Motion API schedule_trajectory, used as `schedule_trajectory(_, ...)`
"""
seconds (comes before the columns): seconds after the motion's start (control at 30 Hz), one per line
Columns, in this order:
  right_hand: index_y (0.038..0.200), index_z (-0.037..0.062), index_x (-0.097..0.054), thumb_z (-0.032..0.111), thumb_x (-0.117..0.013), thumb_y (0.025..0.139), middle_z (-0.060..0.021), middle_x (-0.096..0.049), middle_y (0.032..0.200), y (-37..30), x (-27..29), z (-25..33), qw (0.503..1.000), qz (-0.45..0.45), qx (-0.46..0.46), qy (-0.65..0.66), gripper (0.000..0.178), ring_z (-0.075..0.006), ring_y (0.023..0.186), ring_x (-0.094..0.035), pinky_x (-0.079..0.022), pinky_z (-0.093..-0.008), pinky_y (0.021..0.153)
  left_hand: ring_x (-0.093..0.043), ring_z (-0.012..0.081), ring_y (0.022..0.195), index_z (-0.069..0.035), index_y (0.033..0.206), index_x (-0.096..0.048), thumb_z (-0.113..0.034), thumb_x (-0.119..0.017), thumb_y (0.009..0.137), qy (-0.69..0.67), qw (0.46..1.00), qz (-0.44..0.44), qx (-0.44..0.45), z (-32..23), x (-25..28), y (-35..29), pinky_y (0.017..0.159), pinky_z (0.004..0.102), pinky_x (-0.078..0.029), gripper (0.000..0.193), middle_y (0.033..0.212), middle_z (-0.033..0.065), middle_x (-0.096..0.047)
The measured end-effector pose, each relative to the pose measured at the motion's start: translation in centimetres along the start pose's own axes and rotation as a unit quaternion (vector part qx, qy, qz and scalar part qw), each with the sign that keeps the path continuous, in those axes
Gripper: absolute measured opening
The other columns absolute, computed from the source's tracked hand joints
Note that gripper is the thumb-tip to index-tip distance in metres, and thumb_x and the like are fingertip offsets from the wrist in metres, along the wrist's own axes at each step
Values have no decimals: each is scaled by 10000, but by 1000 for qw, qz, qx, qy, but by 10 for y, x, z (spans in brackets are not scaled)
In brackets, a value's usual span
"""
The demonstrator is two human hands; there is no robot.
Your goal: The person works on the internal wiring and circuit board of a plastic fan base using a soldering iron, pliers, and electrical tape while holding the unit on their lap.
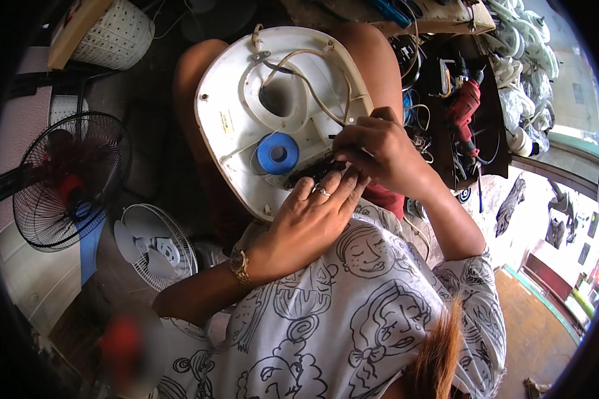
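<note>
A white plastic fan base (223, 149) lies hollow side up across my lap, with wires running inside it. My left hand (319, 206), with a ring and a gold watch, has its fingers bent over a dark strip-shaped part (302, 174) at the base's near right side. Its kind is mostly hidden. Beside it my right hand (389, 153) is closed in a pinch, close to the left fingertips; what it pinches cannot be made out. A blue spool (266, 159) lies in the base, left of the dark part. A beige cable (326, 110) loops toward my right hand.
To the left stand a black-caged fan (70, 186) and a white fan cage with blades (156, 246). At the upper left is a white perforated basket (116, 36). A red power drill (464, 110) lies on the right among tools and wires. White parts in plastic bags (529, 46) hang at the upper right.
</note>
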State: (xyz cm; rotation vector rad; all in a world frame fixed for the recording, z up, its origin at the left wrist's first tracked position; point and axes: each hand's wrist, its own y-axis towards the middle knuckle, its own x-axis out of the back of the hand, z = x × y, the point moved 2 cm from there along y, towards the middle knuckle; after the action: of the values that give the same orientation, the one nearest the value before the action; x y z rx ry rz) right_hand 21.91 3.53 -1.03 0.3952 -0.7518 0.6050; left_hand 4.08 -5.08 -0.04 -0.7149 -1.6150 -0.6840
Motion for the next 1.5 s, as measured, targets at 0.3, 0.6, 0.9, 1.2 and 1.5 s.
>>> schedule_trajectory(0.3,922,121,-720,206,-755,851,-56,-705,758,4,-14,4,998,-20,-16,-58,116,-271,766,-697,-474,-412,805,-542,290,1043,-135,1002,-743,-44,-710,808,-235,954,-84,167,59,27,-3,926,445,-393,217,1039,62,-604)
schedule_trajectory(0.6,912,85,-724,98,-729,838,-30,-732,827,1,-16,1,1000,-30,-1,4,75,-253,813,-709,-468,-373,818,-498,253,1062,-115,961,-752,-75,-724,815,-166,975,-41,144,86,8,16,867,444,-322,154,1081,42,-523)
schedule_trajectory(0.9,912,93,-733,98,-733,837,-20,-742,855,4,-14,3,1000,-14,-11,4,74,-235,836,-712,-467,-360,814,-484,254,1104,-93,854,-754,-122,-677,826,-162,981,-12,105,88,3,21,868,455,-317,87,1099,55,-553)
schedule_trajectory(1.2,929,101,-746,110,-739,841,-17,-745,870,5,-18,3,1000,-2,-16,-5,89,-225,848,-712,-475,-358,825,-477,271,1145,-74,867,-725,-118,-660,846,-168,980,23,109,88,0,24,883,484,-317,81,1170,70,-539)
schedule_trajectory(1.5,930,42,-716,68,-762,809,-92,-707,869,3,-20,9,1000,-12,-3,-2,132,-303,840,-687,-550,-420,787,-493,279,1185,-105,918,-748,-119,-721,830,-150,982,74,85,96,-3,35,948,509,-347,94,1192,61,-569)
